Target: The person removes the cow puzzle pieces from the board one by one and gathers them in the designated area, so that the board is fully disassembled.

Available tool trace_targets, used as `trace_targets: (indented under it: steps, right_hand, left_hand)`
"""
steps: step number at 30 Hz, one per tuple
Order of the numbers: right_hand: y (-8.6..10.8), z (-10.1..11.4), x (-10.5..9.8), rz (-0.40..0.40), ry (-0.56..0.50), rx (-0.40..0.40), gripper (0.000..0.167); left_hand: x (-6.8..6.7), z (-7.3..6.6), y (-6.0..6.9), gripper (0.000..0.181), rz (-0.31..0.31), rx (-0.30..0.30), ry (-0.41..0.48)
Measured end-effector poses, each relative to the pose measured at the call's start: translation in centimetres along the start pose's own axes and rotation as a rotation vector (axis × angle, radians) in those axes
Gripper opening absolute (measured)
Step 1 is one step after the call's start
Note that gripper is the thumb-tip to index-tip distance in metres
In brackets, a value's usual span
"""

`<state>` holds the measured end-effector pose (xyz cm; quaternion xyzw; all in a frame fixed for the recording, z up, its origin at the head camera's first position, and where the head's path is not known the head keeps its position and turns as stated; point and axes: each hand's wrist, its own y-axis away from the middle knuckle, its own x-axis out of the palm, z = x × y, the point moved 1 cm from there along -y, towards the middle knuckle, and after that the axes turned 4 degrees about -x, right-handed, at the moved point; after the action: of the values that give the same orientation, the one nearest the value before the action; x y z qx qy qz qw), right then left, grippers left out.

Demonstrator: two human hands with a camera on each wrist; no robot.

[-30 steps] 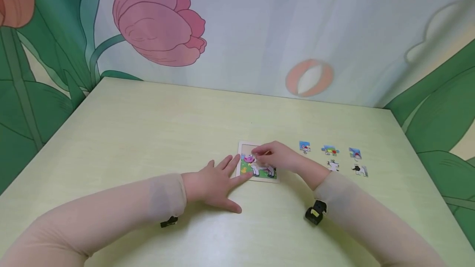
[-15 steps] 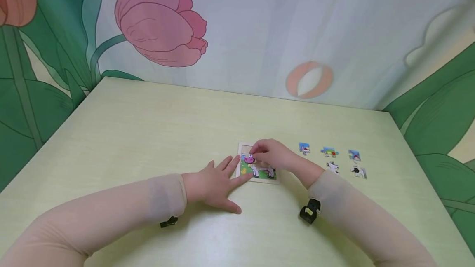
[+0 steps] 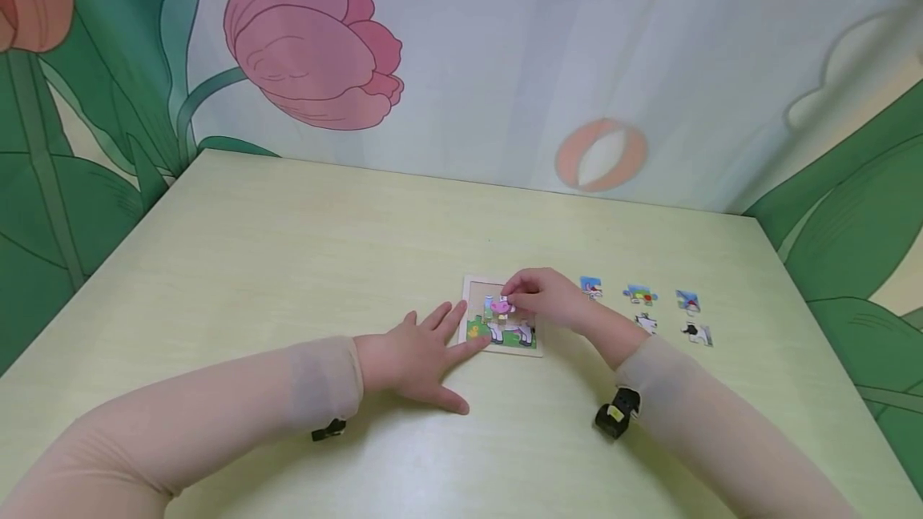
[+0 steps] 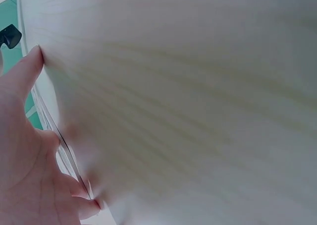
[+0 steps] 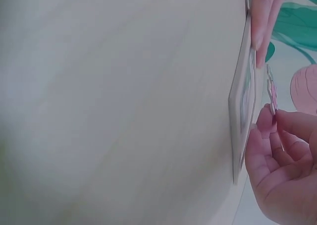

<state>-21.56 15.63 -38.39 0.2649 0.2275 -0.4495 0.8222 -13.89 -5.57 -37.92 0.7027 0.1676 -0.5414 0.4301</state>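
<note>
A small wooden jigsaw board with a pale frame (image 3: 466, 288) lies on the table, its lower row showing cow legs on green. My left hand (image 3: 417, 360) is spread flat at the board's left side, a finger over its lower edge. Between thumb and finger, my right hand (image 3: 554, 299) pinches a puzzle piece (image 3: 497, 308) with a pink cow muzzle. In the right wrist view this thin piece (image 5: 272, 91) is raised off the board (image 5: 237, 116), tilted. Bare backing shows in the board's upper part; the right hand hides some of its right side.
Right of the board lie several loose puzzle pieces in two rows, among them a blue one (image 3: 590, 287), a green one (image 3: 640, 295) and a black-and-white one (image 3: 698, 333). A printed curtain (image 3: 476, 62) hangs behind the pale table (image 3: 346, 223).
The muzzle piece, earlier lying at the board's left, has come up off it and shifted right in my right hand. Backing now shows where it lay. The left hand stays put.
</note>
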Motion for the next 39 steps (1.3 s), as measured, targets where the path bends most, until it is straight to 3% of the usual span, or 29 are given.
trace_targets:
  steps: [16, 26, 39]
  right_hand:
    - [2.5, -3.2, -3.2, -0.056, -0.059, 0.068, 0.016]
    - [3.9, -5.0, -4.5, -0.081, -0.036, 0.111, 0.016]
    - [5.6, -6.7, -6.1, -0.079, -0.001, 0.109, 0.017]
  left_hand:
    - [-0.3, -0.1, 0.2, 0.088, -0.004, -0.003, -0.008]
    - [0.1, -0.2, 0.1, 0.089, -0.009, 0.005, -0.008]
    - [-0.1, -0.1, 0.0, 0.088, -0.014, 0.000, -0.017]
